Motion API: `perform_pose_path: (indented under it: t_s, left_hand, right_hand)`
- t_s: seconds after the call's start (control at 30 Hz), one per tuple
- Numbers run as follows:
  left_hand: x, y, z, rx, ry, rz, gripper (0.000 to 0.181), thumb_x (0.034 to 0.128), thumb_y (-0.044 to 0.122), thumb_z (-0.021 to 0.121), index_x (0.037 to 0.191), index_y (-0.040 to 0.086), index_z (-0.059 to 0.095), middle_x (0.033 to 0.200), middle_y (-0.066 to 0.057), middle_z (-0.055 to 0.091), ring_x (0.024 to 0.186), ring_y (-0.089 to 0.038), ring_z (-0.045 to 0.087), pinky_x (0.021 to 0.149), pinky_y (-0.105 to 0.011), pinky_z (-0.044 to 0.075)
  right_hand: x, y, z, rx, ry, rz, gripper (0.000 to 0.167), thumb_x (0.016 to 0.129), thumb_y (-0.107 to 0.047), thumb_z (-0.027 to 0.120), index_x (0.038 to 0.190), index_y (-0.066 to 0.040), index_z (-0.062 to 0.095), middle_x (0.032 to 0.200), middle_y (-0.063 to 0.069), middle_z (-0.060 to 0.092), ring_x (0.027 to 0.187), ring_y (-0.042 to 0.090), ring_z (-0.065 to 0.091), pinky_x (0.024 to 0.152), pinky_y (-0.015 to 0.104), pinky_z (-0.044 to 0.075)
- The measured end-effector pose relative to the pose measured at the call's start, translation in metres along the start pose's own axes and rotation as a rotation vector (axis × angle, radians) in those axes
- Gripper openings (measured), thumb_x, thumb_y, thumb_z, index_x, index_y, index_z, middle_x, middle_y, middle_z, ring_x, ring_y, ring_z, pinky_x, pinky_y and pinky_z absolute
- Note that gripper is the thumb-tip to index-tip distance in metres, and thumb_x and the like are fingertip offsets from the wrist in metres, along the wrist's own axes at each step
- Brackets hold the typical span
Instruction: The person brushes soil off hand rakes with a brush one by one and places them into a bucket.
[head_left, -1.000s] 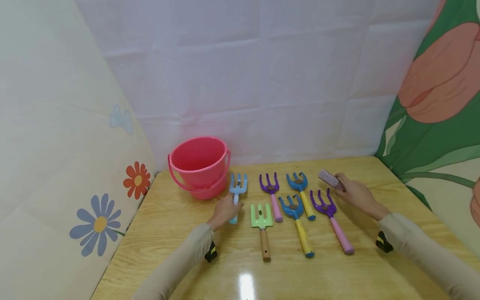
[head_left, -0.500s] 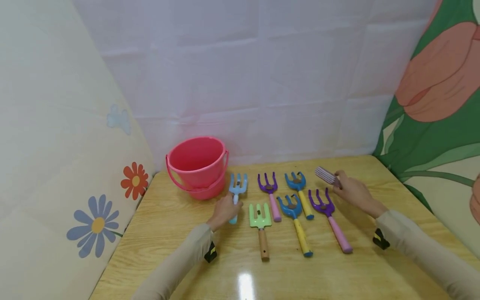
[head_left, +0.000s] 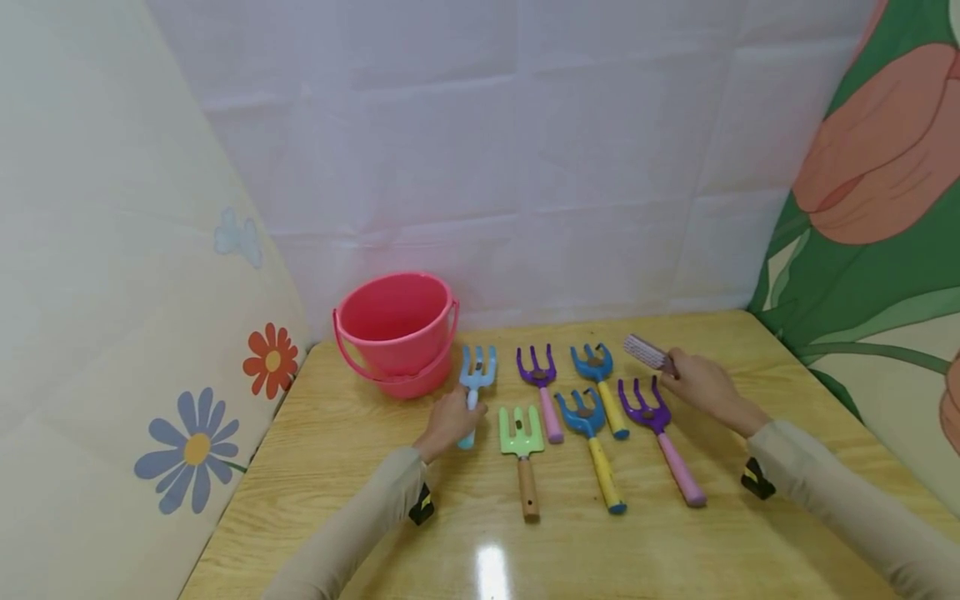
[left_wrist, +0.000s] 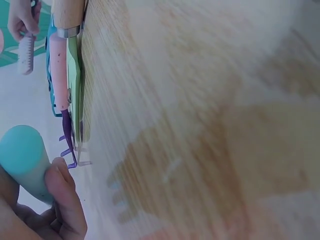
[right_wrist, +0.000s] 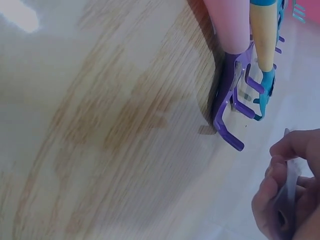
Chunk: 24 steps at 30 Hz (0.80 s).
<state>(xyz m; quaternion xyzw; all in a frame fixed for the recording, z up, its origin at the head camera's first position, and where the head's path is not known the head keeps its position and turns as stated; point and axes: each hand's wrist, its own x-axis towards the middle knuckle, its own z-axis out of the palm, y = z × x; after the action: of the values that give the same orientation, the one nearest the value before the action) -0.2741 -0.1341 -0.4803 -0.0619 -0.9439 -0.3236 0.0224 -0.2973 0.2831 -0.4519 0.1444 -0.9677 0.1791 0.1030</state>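
My left hand (head_left: pixel 446 423) grips the handle of a light blue hand fork (head_left: pixel 477 375), whose tines point away beside the bucket. In the left wrist view, the round turquoise end of its handle (left_wrist: pixel 22 147) shows between thumb and fingers. My right hand (head_left: pixel 708 390) holds a small brush (head_left: pixel 647 352) with pale bristle rows, raised above the table at the far right. Only a thin grey part of the brush shows among the fingers in the right wrist view. Nearest to that hand lies a purple fork with a pink handle (head_left: pixel 678 467).
A pink bucket (head_left: pixel 397 358) with its handle down stands at the back left. Between my hands lie a green fork (head_left: pixel 522 437), two blue forks with yellow handles (head_left: pixel 603 475) and another purple fork (head_left: pixel 550 417). A white cloth (head_left: pixel 600 167) hangs behind the wooden table (head_left: pixel 360 517).
The brush in my right hand has tilted and shifted slightly to the left. My left hand keeps its grip on the light blue fork, nearly still.
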Motion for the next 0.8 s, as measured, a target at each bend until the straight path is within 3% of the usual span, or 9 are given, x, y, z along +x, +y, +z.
perform_pose_path:
  t_s: [0.2, 0.47, 0.8]
  left_hand:
    - [0.000, 0.001, 0.000, 0.012, -0.004, -0.030, 0.023, 0.0897, 0.024, 0.065, 0.094, 0.004, 0.055, 0.072, -0.003, 0.053, 0.060, -0.016, 0.052, 0.053, -0.030, 0.041]
    - [0.000, 0.002, 0.000, 0.008, -0.006, -0.036, 0.021, 0.0881, 0.024, 0.066, 0.085, 0.007, 0.054, 0.068, -0.001, 0.052, 0.055, -0.014, 0.050, 0.050, -0.029, 0.041]
    - [0.000, 0.001, 0.001, -0.014, -0.009, -0.020, 0.020, 0.0872, 0.023, 0.068, 0.086, 0.008, 0.054, 0.069, -0.002, 0.052, 0.057, -0.014, 0.051, 0.051, -0.029, 0.042]
  right_hand:
    - [0.001, -0.004, 0.002, 0.015, 0.016, -0.021, 0.025, 0.088, -0.008, 0.063, 0.103, 0.010, 0.055, 0.071, 0.010, 0.057, 0.052, 0.016, 0.045, 0.045, 0.031, 0.036]
    - [0.002, -0.006, 0.006, 0.017, 0.011, -0.003, 0.025, 0.087, -0.008, 0.063, 0.104, 0.009, 0.055, 0.072, 0.009, 0.058, 0.052, 0.016, 0.046, 0.045, 0.031, 0.037]
    - [0.006, -0.013, 0.005, 0.042, -0.024, 0.012, 0.028, 0.089, -0.008, 0.062, 0.108, 0.011, 0.055, 0.077, 0.012, 0.061, 0.054, 0.016, 0.049, 0.046, 0.031, 0.040]
